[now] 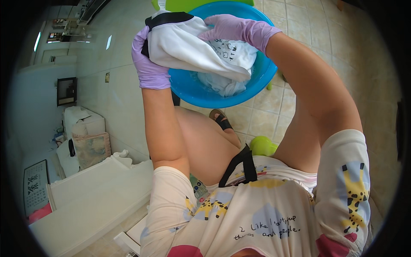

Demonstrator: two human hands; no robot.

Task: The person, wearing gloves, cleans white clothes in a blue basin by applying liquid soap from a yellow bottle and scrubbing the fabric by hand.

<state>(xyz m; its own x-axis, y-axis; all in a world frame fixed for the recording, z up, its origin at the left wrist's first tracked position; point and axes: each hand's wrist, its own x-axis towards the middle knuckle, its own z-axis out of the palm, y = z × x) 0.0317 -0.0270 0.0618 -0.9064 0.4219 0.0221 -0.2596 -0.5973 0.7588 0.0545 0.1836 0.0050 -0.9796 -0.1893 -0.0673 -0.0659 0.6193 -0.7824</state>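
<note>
A white garment with a black band (184, 49) is stretched over a blue basin (266, 81), its lower end hanging inside. My left hand (147, 64), in a purple glove, is closed round the garment's left edge by the black band. From the upper right my right hand (233, 31), also gloved in purple, holds the cloth between thumb and fingers; part of that grip is hidden by folds. Below it, white cloth with dark printing (231, 51) bunches in the basin. Wet white fabric (224, 85) lies lower in the basin, with some water around it.
The basin stands before my spread knees on a tiled floor (267, 105). A green plastic thing (262, 146) sits between my legs, and another green edge (195, 5) shows behind the basin. White furniture (102, 197) and a cushion (91, 149) are at left.
</note>
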